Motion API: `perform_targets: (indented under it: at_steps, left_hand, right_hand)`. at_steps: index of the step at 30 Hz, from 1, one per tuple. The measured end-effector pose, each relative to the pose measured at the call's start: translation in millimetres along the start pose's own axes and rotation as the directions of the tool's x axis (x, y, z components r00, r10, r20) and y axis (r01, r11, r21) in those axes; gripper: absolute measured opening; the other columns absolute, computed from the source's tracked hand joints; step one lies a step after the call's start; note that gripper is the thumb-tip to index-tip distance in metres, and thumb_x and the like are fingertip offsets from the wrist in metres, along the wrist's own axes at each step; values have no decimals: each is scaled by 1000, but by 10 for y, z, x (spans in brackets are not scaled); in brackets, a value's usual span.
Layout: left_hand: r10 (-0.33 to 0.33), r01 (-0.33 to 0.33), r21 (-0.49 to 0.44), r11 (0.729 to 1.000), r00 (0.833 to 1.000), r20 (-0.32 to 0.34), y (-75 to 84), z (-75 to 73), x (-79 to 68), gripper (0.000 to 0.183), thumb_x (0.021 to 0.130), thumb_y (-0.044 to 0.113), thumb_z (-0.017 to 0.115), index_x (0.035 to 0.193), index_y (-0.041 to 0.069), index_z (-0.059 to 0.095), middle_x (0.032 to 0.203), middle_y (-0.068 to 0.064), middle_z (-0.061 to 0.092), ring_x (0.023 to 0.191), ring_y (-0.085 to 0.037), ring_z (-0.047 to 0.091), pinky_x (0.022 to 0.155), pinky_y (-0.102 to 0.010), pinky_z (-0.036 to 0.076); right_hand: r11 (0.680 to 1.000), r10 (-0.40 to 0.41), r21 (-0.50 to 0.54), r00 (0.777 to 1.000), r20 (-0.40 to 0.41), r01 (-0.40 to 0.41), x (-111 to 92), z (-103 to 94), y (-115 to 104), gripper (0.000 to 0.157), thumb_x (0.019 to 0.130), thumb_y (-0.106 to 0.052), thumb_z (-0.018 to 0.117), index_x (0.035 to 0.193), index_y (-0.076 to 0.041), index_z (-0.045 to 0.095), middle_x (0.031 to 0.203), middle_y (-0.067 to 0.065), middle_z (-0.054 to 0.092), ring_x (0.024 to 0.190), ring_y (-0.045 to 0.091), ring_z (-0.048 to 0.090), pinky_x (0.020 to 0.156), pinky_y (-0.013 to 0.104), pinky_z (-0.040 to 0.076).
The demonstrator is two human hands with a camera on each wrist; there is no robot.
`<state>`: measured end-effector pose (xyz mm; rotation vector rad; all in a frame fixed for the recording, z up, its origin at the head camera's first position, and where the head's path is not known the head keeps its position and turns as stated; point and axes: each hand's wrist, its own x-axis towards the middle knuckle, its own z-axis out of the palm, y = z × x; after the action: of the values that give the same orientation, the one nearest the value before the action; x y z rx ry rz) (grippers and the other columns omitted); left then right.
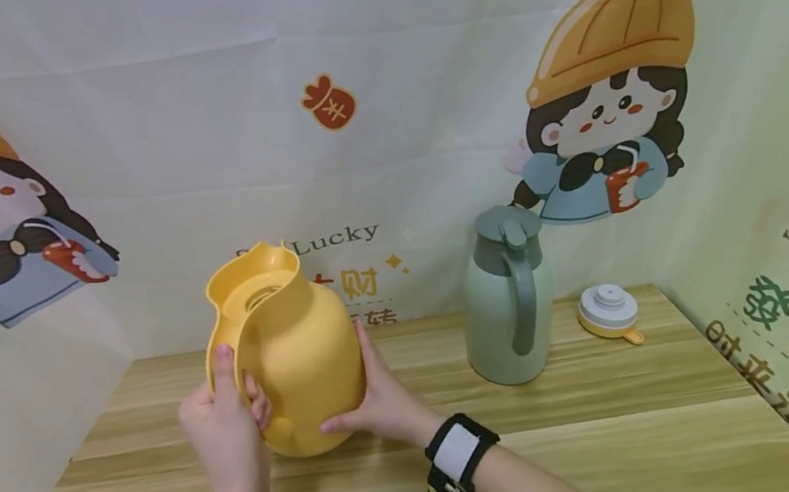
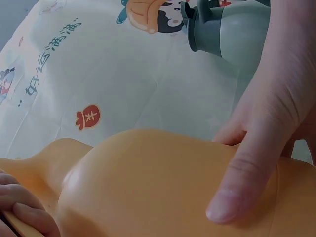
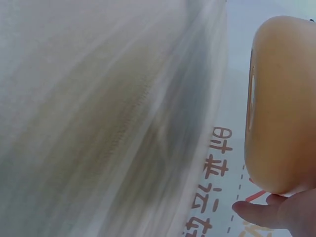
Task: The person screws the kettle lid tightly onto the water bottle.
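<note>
A yellow insulated jug (image 1: 304, 359) is held in both hands at left of centre, its lidless mouth tilted toward the upper left. My left hand (image 1: 223, 425) grips the handle, thumb on top and fingers curled round it. With thumb in front and the other fingers mostly hidden behind, my right hand (image 1: 381, 395) holds the jug's lower side. The left wrist view shows the right thumb (image 2: 242, 190) pressed on the yellow body (image 2: 148, 187), and curled left fingers (image 2: 24, 202) at the handle. The jug's base end (image 3: 284, 108) appears in the right wrist view.
A green jug (image 1: 504, 323) with a grey lid and handle stands upright on the wood-grain table (image 1: 612, 392). Right of it lies a white-and-yellow lid (image 1: 608, 310) with a small tab. A printed cloth (image 1: 406, 110) hangs behind and along the sides.
</note>
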<state>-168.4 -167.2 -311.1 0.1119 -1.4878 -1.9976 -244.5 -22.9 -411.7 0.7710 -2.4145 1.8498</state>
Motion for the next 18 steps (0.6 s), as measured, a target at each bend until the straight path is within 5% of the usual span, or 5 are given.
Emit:
perform_targets:
  at_steps: [7, 14, 18]
  left_hand:
    - [27, -26, -26, 999, 999, 32, 15, 77, -150, 59, 92, 30, 55, 48, -4, 38, 40, -3, 38, 29, -10, 30, 29, -17, 24]
    - [33, -30, -39, 999, 996, 84, 7, 147, -292, 56, 93, 25, 55, 49, -6, 40, 39, -3, 38, 29, -10, 30, 28, -18, 23]
    - [26, -21, -47, 999, 993, 111, 9, 188, -371, 56, 93, 24, 56, 48, -6, 40, 39, -3, 38, 29, -10, 30, 29, -19, 23]
  right_hand:
    - [996, -44, 73, 999, -15, 45, -79, 3, 51, 135, 56, -17, 89, 140, -40, -14, 149, -7, 3, 130, 10, 18, 106, 38, 15]
    - [984, -127, 119, 991, -45, 132, -233, -63, -92, 131, 56, -2, 86, 144, -24, -8, 148, 1, 12, 129, 18, 23, 105, 43, 18]
    - [986, -133, 90, 989, -64, 138, -232, -79, 101, 132, 54, -12, 90, 143, -34, -5, 146, -8, 16, 127, 14, 26, 105, 42, 20]
